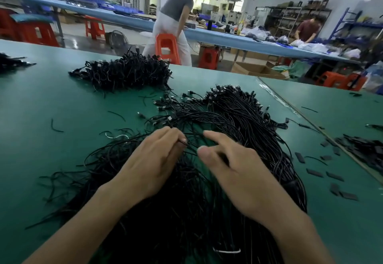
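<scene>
A big loose heap of thin black cables (232, 118) with plug ends lies on the green table (62, 106), spreading from the middle toward me. My left hand (153, 160) rests on the heap, its fingertips curled and pinching a few cable strands near the middle. My right hand (232, 166) hovers just right of it over the heap, forefinger stretched forward and thumb out, with nothing clearly held; it is motion-blurred.
A second pile of bundled black cables (124, 73) sits farther back. Short black ties (335, 175) and cut cable bits are scattered at right, beside a table seam (290, 106). Beyond are red stools (166, 48), a standing person (176, 19) and another workbench.
</scene>
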A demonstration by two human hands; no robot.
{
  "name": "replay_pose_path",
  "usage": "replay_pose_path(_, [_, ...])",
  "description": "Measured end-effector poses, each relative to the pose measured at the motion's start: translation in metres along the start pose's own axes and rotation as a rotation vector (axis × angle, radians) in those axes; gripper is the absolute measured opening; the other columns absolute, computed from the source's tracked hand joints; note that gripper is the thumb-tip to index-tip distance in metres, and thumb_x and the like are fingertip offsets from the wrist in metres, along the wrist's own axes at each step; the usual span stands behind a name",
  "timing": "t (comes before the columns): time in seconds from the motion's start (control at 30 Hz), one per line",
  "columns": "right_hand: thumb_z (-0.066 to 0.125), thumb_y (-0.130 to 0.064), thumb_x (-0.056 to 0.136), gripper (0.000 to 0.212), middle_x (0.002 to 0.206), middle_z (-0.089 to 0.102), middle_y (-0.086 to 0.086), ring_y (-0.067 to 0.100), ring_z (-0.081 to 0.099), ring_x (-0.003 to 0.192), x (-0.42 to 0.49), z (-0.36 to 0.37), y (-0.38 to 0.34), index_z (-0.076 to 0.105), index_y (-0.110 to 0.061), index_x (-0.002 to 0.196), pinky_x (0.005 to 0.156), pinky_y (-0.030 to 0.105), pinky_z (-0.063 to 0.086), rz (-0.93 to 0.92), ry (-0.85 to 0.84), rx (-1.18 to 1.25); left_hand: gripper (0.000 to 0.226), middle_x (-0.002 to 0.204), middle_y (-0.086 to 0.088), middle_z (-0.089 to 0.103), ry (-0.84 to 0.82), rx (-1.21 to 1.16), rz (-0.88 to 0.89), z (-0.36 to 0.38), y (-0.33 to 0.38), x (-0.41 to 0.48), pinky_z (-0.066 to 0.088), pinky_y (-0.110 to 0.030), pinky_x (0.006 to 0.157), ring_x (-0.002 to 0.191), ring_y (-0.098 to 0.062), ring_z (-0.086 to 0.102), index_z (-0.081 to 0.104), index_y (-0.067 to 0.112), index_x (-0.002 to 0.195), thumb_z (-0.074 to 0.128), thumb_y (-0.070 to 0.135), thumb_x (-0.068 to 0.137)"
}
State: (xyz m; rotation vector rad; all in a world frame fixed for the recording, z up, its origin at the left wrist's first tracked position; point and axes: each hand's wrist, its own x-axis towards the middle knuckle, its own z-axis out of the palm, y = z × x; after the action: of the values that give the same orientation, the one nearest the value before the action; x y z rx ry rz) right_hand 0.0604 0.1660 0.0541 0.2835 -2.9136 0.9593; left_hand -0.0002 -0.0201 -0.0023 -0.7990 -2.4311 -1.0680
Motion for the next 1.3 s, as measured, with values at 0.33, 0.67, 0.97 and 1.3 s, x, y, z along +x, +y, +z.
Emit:
replay_pose_path(0.33, [0.057,-0.028,0.099,0.017,0.078,0.066,-0.021,-0.002,0.062,0.078,0.034,0.022,-0.004,0.073,-0.028,0.096,0.066,0.011,0.045,-0.128,0.264,0.240,0.027,0.090,0.023,0.059,-0.028,0.027,-0.011,-0.024,-0.015,0.005,0.046,-0.020,0.072,0.086,-0.002,0.059,0.059,0.037,0.098,0.035,0.049,0.104])
replay_pose_path(0.67, [0.049,-0.042,0.094,0.015,0.092,0.069,-0.016,-0.013,0.058,0.092,0.033,0.012,0.035,0.062,-0.044,0.088,0.070,0.000,0.041,0.145,0.475,0.287,0.029,0.083,0.020,0.040,0.190,0.105,-0.085,-0.042,-0.017,0.005,0.034,-0.017,0.062,0.076,-0.004,0.047,0.056,0.033,0.087,0.040,0.051,0.102])
replay_pose_path(0.97, [0.052,-0.025,0.101,0.023,0.066,0.063,-0.005,0.015,0.058,0.067,0.014,-0.004,0.026,0.065,-0.036,0.087,0.058,0.020,0.047,0.099,0.420,0.165,0.008,0.079,0.013,0.053,0.296,-0.192,0.009,-0.053,0.018,-0.003,0.035,-0.011,0.062,0.067,-0.007,0.049,0.064,0.036,0.089,0.058,0.037,0.094])
replay_pose_path(1.3, [0.053,-0.030,0.102,0.020,0.085,0.067,-0.009,0.006,0.063,0.075,0.010,-0.020,0.034,0.069,-0.022,0.110,0.062,0.015,0.047,0.263,0.139,-0.134,0.048,0.071,0.024,0.062,0.059,0.172,-0.254,-0.070,0.012,-0.007,0.036,-0.026,0.045,0.067,0.002,0.057,0.064,0.037,0.076,0.035,0.075,0.085])
